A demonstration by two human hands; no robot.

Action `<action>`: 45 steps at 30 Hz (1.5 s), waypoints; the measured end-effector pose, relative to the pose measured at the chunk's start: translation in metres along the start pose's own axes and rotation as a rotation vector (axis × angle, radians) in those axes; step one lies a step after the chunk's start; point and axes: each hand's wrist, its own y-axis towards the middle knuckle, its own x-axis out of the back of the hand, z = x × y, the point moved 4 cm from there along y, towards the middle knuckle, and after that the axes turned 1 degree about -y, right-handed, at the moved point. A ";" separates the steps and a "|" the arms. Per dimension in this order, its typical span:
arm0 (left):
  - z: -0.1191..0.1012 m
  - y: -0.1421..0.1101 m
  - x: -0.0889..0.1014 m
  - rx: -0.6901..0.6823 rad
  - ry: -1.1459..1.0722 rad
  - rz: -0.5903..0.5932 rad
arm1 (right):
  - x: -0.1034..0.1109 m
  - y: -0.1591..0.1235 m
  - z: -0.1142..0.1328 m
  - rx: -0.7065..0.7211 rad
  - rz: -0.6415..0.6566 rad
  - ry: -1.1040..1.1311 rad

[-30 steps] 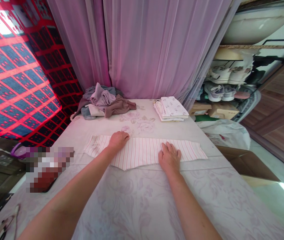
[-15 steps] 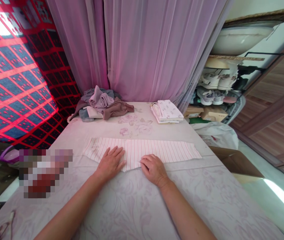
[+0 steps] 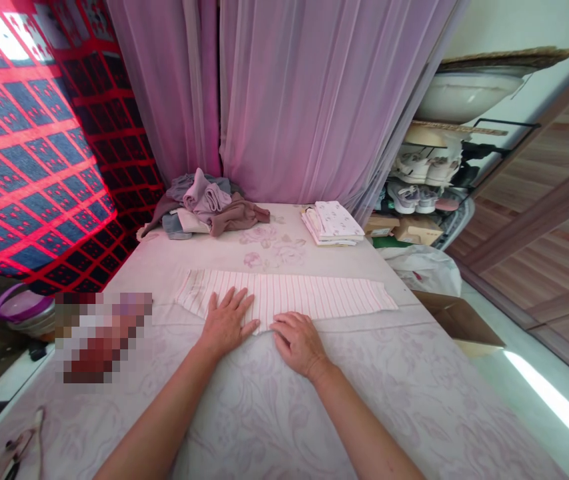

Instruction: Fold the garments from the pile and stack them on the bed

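A pair of white pants [image 3: 334, 297] with thin pink stripes lies folded lengthwise across the bed, its wider end to the left. My left hand [image 3: 227, 323] rests flat on the wider part, fingers spread, holding nothing. At the near edge, just right of the pants' pointed corner, my right hand [image 3: 297, 340] touches the cloth with loosely bent fingertips. Its thumb lies a little apart from the fingers, and no cloth shows gripped in it.
Crumpled clothes [image 3: 209, 203] are heaped at the far left of the bed [image 3: 244, 413]. A folded stack of printed cloth [image 3: 337, 220] sits far right. Cables [image 3: 24, 443] lie near left, beyond which hangs a purple-rimmed bucket [image 3: 19, 303]. A cardboard box [image 3: 457, 323] stands right, below a shoe rack [image 3: 419, 170].
My left hand has shifted slightly right with its fingers spread wider. My right hand has loosened, its fingers straighter. The view has turned a little; the pants still lie flat.
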 end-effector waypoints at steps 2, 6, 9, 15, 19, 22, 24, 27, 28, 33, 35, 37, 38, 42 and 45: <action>-0.001 -0.001 0.001 0.001 0.003 -0.010 | -0.002 0.002 0.004 -0.019 0.013 -0.020; 0.002 -0.008 0.006 0.006 0.006 -0.040 | -0.007 0.003 0.015 -0.020 0.022 -0.064; 0.016 -0.020 0.010 0.014 0.011 -0.042 | -0.010 0.002 0.017 -0.022 0.018 -0.060; 0.063 -0.043 0.019 -0.035 -0.001 -0.098 | -0.012 0.000 0.013 -0.044 0.016 -0.023; 0.071 -0.046 0.020 -0.089 -0.047 -0.124 | -0.012 0.000 0.012 -0.051 0.019 -0.005; 0.067 -0.041 0.021 -0.060 -0.057 -0.121 | -0.011 0.000 0.012 -0.051 0.027 -0.007; 0.064 -0.039 0.021 -0.046 -0.061 -0.102 | -0.011 0.000 0.013 -0.045 0.034 -0.010; 0.062 -0.037 0.022 -0.048 -0.076 -0.090 | -0.012 0.002 0.018 -0.029 0.041 -0.031; 0.062 -0.038 0.022 -0.055 -0.086 -0.095 | -0.013 0.003 0.021 -0.024 0.044 -0.042; 0.062 -0.040 0.023 -0.070 -0.128 -0.148 | -0.019 0.014 0.028 -0.059 0.050 -0.073; 0.062 -0.041 0.023 -0.072 -0.131 -0.168 | -0.022 0.019 0.028 -0.068 0.050 -0.081; 0.062 -0.041 0.022 -0.083 -0.128 -0.185 | -0.023 0.023 0.028 -0.069 0.038 -0.076; 0.062 -0.041 0.022 -0.088 -0.125 -0.196 | -0.024 0.024 0.027 -0.077 0.023 -0.063; 0.064 -0.039 0.020 -0.090 -0.108 -0.250 | -0.026 0.025 0.024 -0.109 -0.049 0.028; 0.066 -0.037 0.020 -0.081 -0.109 -0.292 | -0.027 0.024 0.024 -0.089 -0.061 0.049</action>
